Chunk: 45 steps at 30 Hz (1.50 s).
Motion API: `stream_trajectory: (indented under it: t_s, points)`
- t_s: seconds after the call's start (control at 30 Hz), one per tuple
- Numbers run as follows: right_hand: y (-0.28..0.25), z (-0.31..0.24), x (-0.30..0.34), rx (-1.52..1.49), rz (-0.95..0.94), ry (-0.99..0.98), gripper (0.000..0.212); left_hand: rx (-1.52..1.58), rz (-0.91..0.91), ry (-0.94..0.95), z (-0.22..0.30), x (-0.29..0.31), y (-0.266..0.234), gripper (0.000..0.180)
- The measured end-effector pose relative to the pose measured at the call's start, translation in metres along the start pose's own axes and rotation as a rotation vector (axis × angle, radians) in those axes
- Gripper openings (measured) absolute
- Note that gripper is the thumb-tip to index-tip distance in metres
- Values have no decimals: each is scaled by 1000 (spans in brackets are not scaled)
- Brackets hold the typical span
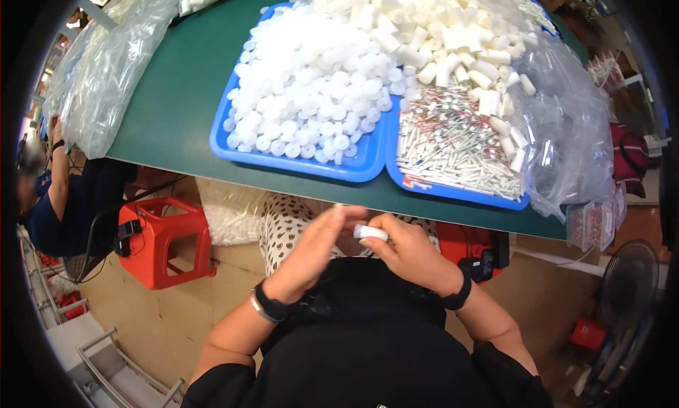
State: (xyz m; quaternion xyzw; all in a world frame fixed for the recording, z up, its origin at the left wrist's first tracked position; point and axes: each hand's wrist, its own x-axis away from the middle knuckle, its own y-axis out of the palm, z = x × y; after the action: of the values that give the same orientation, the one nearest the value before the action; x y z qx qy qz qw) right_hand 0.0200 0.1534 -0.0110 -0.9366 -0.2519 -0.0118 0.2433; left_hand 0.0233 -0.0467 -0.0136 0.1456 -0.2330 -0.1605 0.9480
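Observation:
My right hand (411, 251) is closed round a short white plastic tube (372, 232), gripped between thumb and fingers over my lap. The tube's left end, facing my other hand, looks paler and translucent. Just left of it, my left hand (315, 242) is held edge-on with its fingers stretched out and nothing visible in it. Beyond my hands, a blue tray (304, 166) is heaped with translucent white round caps (311, 90). A second blue tray (460, 194) beside it holds many thin white sticks with red wires (453, 146).
White foam-like cylinders (453, 37) pile up behind the trays on the green table (170, 104). Clear plastic bags (566, 132) slump at the right; another bag (120, 68) lies far left. A red stool (166, 242), a co-worker's arm (59, 175) and a fan (629, 284) stand around.

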Motion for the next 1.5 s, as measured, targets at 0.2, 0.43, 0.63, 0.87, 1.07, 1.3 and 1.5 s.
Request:
stream_trajectory:
  t_s: [0.2, 0.43, 0.63, 0.87, 1.07, 1.3, 1.5]
  points:
    - [11, 22, 2, 332, 153, -59, 32, -127, 143, 98, 22, 5, -17, 29]
    - [-61, -19, -3, 451, 307, -357, 10, -579, 275, 509, 41, -21, -8, 20]
    - [-102, -7, -36, 1038, 452, -262, 27, -1309, 447, 899, 58, -54, 16, 31]
    - [-106, 0, -38, 951, 405, -316, 19, -1317, 506, 766, 62, -81, 10, 28]
    - [-103, -1, -32, 840, 528, -389, 16, -1415, 550, 782, 64, -97, 10, 19]
    - [-103, 0, -24, 409, 624, -164, 16, -1355, 574, 828, 63, -98, 8, 18]
    - [-106, -3, -21, -308, 596, 37, 8, -1322, 528, 783, 64, -84, 11, 21]
